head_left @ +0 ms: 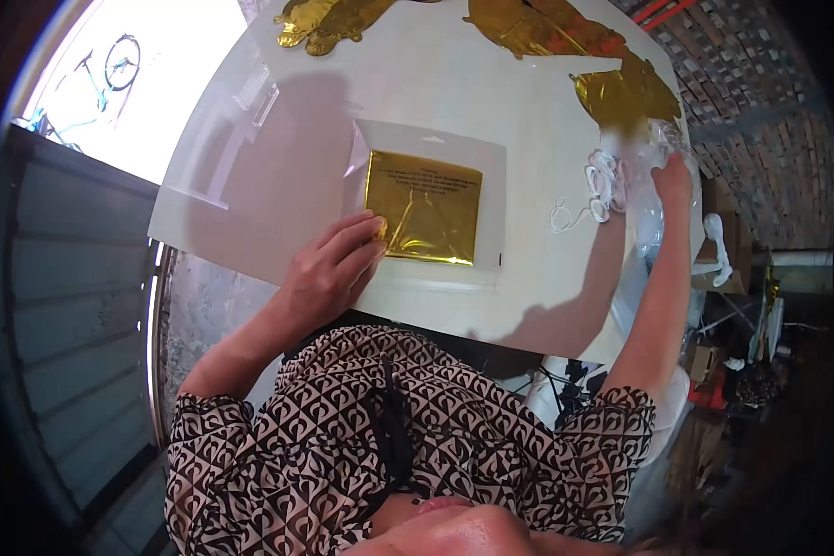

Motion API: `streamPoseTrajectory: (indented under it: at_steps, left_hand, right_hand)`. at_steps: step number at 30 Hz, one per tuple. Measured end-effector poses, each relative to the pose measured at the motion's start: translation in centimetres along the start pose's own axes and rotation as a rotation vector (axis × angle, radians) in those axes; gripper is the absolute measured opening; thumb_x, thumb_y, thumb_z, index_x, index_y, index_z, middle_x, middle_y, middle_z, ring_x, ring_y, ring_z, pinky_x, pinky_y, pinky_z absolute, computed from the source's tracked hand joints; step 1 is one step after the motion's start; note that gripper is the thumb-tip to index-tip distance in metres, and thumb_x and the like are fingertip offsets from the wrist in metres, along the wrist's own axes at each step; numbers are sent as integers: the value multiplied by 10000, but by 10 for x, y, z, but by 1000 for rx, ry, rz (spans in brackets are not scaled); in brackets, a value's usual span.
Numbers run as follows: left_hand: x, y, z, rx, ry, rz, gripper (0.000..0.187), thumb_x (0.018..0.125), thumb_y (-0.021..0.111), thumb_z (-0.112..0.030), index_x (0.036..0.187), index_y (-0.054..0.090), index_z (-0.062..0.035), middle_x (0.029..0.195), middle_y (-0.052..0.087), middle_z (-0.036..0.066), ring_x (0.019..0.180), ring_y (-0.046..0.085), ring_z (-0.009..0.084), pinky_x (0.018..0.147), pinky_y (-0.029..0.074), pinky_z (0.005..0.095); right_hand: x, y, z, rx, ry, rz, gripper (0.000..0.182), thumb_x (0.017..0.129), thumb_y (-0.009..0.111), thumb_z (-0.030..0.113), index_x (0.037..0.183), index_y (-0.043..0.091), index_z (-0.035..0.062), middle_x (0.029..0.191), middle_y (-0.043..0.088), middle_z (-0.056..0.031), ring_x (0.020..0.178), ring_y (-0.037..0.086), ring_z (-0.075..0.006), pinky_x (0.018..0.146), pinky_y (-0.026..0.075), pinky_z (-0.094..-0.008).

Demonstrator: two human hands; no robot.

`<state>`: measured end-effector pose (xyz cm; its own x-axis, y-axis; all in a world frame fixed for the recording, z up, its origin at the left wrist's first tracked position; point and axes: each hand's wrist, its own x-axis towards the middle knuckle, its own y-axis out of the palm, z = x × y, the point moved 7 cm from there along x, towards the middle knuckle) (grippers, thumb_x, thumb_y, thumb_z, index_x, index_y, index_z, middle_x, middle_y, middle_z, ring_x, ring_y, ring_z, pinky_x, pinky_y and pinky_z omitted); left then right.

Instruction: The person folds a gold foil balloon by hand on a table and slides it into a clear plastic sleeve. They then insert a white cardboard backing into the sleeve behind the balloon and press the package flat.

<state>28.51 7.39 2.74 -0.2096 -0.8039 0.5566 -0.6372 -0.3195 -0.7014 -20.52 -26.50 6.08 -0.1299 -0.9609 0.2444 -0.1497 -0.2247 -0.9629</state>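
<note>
A clear plastic bag (426, 137) with printed black text lies flat on the table in front of me. Inside it is a folded sheet of gold foil (435, 218). My left hand (329, 269) is at the bag's left edge, fingers close together, with the fingertips against the gold foil's lower left side. Out to the right, my right hand (674, 181) is closed on crumpled clear plastic bags (653, 222) at the table's edge; its fingertips are partly hidden. Just left of it rests a bundle of white string (604, 185).
Gold foil balloons lie flat along the table's (417, 74) far side: one balloon (329, 23) at the left, another balloon (537, 28) farther right, and gold foil (625, 93) near the string. Cardboard boxes (727, 232) stand beyond the right edge. A bicycle (111, 79) is outside.
</note>
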Motion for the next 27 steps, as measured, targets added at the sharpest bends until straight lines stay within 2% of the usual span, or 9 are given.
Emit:
streamPoseTrajectory:
  at_steps: [4, 8, 9, 11, 13, 14, 17, 22, 27]
  left_hand:
    - [2, 2, -3, 54, 33, 13, 193, 804, 747, -21, 984, 679, 2, 1101, 685, 121, 1074, 680, 308, 898, 577, 411]
    - [6, 0, -7, 111, 91, 19, 185, 805, 748, -46, 971, 675, -10, 1080, 692, 108, 1043, 689, 285, 926, 560, 424]
    - [5, 0, -6, 113, 90, 20, 187, 805, 751, -55, 971, 675, -14, 1077, 695, 106, 1036, 692, 279, 935, 555, 427]
    - [5, 0, -3, 107, 82, 24, 189, 807, 753, -62, 974, 675, -18, 1074, 699, 106, 1029, 695, 278, 932, 557, 428]
    - [4, 2, -2, 97, 79, 33, 191, 809, 755, -68, 977, 676, -22, 1072, 702, 105, 1021, 698, 278, 928, 558, 429]
    - [5, 0, -1, 94, 78, 23, 194, 812, 753, -71, 984, 676, -23, 1069, 705, 107, 1010, 701, 282, 922, 561, 431]
    - [4, 2, 0, 84, 72, 7, 198, 817, 751, -74, 993, 676, -24, 1063, 709, 110, 991, 706, 291, 909, 566, 432]
    - [5, 2, 1, 81, 64, -8, 195, 823, 743, -75, 998, 675, -20, 1061, 710, 113, 980, 708, 296, 903, 570, 424]
    - [4, 3, 0, 81, 59, 1, 187, 824, 729, -75, 993, 674, -17, 1060, 710, 108, 998, 705, 283, 918, 565, 419]
  right_hand:
    - [-56, -82, 49, 79, 35, -137, 232, 964, 580, 221, 1093, 677, 54, 1114, 696, -258, 1060, 668, -423, 898, 534, -475]
    - [-188, -139, 129, 442, -675, -500, 195, 1002, 572, 184, 1124, 671, 69, 1095, 710, -168, 991, 683, -368, 850, 551, -435]
    - [-226, -112, 134, 285, -850, -441, 194, 968, 615, 181, 1123, 689, 91, 1113, 703, -133, 1015, 678, -334, 857, 554, -399]
    - [-300, -98, 182, 442, -1257, 154, 210, 892, 662, 148, 1084, 710, 78, 1071, 719, -139, 971, 704, -328, 811, 582, -369]
    - [-363, -125, 208, 519, -1573, -605, 184, 817, 701, 91, 986, 744, 31, 989, 722, -115, 904, 730, -238, 782, 602, -316]
    - [-379, -102, 215, 281, -1836, -699, 188, 822, 708, 84, 999, 733, 26, 990, 720, -100, 869, 720, -213, 771, 601, -292]
    - [-380, -110, 239, 605, -1661, -449, 185, 826, 706, 74, 1003, 728, 27, 1005, 718, -100, 833, 707, -200, 762, 600, -291]
    - [-372, -105, 254, 547, -1695, -478, 206, 809, 715, 83, 1004, 721, 20, 1027, 714, -111, 833, 697, -183, 746, 598, -283]
    - [-357, -105, 249, 516, -1563, -535, 250, 795, 716, 49, 1033, 702, -25, 997, 709, -134, 793, 689, -219, 715, 591, -295]
